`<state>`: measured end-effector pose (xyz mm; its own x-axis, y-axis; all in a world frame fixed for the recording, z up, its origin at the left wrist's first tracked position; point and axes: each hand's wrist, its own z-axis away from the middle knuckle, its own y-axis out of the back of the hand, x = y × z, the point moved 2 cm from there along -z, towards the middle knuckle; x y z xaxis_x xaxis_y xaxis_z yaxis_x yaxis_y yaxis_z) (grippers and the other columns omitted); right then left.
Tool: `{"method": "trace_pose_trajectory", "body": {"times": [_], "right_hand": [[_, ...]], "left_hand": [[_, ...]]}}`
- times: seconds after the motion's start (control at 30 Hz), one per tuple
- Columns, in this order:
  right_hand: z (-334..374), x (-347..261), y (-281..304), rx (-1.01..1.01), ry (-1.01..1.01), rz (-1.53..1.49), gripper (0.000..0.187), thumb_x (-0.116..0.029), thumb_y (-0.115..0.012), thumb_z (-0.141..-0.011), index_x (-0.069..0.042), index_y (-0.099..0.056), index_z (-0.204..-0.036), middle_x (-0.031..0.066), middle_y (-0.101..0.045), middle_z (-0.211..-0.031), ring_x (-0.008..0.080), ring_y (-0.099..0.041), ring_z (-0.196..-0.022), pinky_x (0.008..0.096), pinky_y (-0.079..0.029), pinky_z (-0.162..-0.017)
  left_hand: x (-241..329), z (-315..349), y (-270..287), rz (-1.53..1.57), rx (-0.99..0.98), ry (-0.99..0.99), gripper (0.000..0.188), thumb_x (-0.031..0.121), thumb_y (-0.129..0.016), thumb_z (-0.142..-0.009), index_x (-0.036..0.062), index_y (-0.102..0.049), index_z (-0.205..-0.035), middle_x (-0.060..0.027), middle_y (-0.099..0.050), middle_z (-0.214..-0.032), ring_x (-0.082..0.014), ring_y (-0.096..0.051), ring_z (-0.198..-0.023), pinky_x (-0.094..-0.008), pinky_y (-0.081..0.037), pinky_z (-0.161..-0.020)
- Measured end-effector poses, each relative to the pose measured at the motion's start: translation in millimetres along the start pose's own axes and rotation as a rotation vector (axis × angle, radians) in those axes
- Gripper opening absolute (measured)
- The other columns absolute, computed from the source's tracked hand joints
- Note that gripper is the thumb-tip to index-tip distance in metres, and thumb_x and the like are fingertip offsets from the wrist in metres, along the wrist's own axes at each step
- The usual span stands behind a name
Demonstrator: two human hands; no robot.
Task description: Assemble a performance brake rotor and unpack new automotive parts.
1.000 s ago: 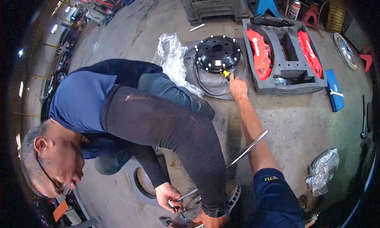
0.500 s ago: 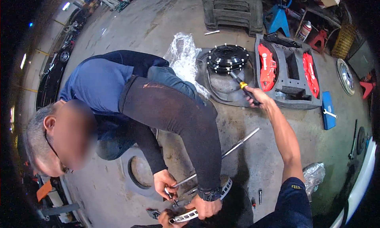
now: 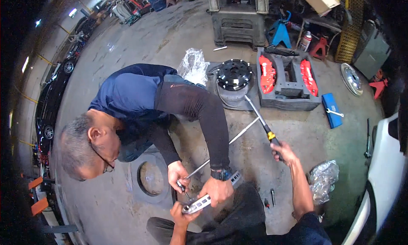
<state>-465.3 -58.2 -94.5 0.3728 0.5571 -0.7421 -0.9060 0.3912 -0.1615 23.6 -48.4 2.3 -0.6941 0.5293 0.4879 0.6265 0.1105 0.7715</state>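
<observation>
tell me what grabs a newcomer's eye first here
Probably the two glossy red brake calipers in a grey foam block at upper right. Next, the co-worker in a dark blue shirt, bent low at left, then the silver-and-black wrench with a yellow ring in the camera wearer's right hand.

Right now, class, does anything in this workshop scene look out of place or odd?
Mostly untidiness: crumpled clear plastic lies loose on the floor past the person's right forearm, and a wrench lies slantwise across the blue box, apparently not put away.
</observation>
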Motion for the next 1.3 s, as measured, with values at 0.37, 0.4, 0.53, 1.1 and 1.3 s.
{"method": "trace_pose_trajectory", "body": {"times": [0.37, 0.4, 0.53, 1.1, 1.3], "right_hand": [[271, 107, -72, 0.227, 0.488, -0.096, 0.029, -0.029, -0.065, -0.093, -0.003, -0.054, -0.097, 0.0030, -0.052, -0.071, 0.0145, -0.051, -0.053, 0.0281, -0.044, -0.049], [282, 109, -82, 0.176, 0.489, -0.126, 0.032, -0.035, -0.060, -0.095, -0.004, -0.051, -0.091, 0.0036, -0.049, -0.066, 0.0148, -0.049, -0.049, 0.0290, -0.043, -0.046], [334, 118, -109, -0.019, 0.569, -0.126, 0.052, -0.057, -0.050, -0.094, -0.008, -0.042, -0.082, 0.0043, -0.043, -0.056, 0.0151, -0.044, -0.040, 0.0304, -0.041, -0.039], [385, 168, -155, -0.396, 0.196, 0.652, 0.057, -0.056, -0.056, -0.091, -0.002, -0.052, -0.072, 0.0030, -0.049, -0.054, 0.0139, -0.046, -0.046, 0.0297, -0.036, -0.044], [389, 145, -162, -0.185, 0.366, 1.210, 0.038, -0.036, -0.066, -0.086, 0.001, -0.069, -0.095, 0.0183, -0.050, -0.056, 0.0226, -0.050, -0.049, 0.0408, -0.044, -0.055]], "left_hand": [[-28, 19, 17, 0.038, 0.218, -0.233, 0.041, 0.034, -0.079, -0.070, 0.0000, -0.061, -0.085, -0.0159, -0.062, -0.083, -0.0371, -0.060, -0.073, -0.0428, -0.049, -0.065], [-31, 20, 20, 0.084, 0.202, -0.158, 0.038, 0.029, -0.077, -0.070, 0.0004, -0.061, -0.088, -0.0155, -0.062, -0.086, -0.0367, -0.060, -0.077, -0.0425, -0.049, -0.068], [-7, 22, 49, 0.188, 0.200, -0.166, 0.027, 0.011, -0.071, -0.072, 0.0011, -0.058, -0.094, -0.0153, -0.061, -0.093, -0.0358, -0.059, -0.086, -0.0416, -0.048, -0.074], [73, 75, 141, 0.542, -0.180, -0.030, 0.055, 0.047, -0.071, -0.079, 0.0007, -0.062, -0.107, -0.0203, -0.064, -0.086, -0.0360, -0.064, -0.079, -0.0428, -0.047, -0.070], [66, 93, 131, 0.376, -0.436, 0.377, 0.060, 0.061, -0.065, -0.078, 0.0009, -0.069, -0.074, -0.0164, -0.058, -0.057, -0.0340, -0.063, -0.061, -0.0431, -0.046, -0.063]]}}
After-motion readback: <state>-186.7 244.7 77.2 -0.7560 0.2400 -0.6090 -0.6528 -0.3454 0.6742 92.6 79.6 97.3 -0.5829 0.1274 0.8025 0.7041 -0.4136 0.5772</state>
